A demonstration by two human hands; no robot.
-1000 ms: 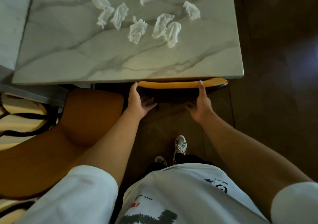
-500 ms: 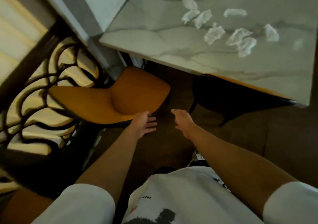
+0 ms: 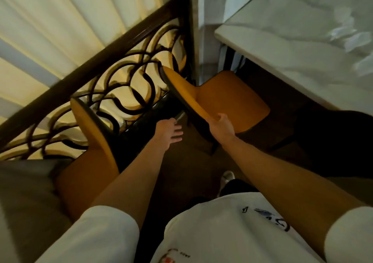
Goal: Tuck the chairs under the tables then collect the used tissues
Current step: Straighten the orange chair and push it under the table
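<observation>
An orange chair [image 3: 230, 99] stands pulled out from the marble table [image 3: 292, 40], its backrest toward the railing. My right hand [image 3: 221, 127] grips the near end of that backrest's top edge. My left hand [image 3: 168, 131] hovers with fingers spread just left of the backrest, touching nothing. Blurred white tissues [image 3: 347, 34] lie on the table at the upper right. A dark chair [image 3: 333, 137] sits tucked under the table's near edge.
A second orange chair [image 3: 90, 141] stands at the lower left beside a grey table [image 3: 26, 192]. A dark scrollwork railing [image 3: 113, 77] with pale curtains [image 3: 50, 24] behind runs along the left. Brown floor lies between the chairs.
The view has swung left from the tucked dark chair. My right hand has taken hold of the orange chair's backrest, and my left hand has reached toward it.
</observation>
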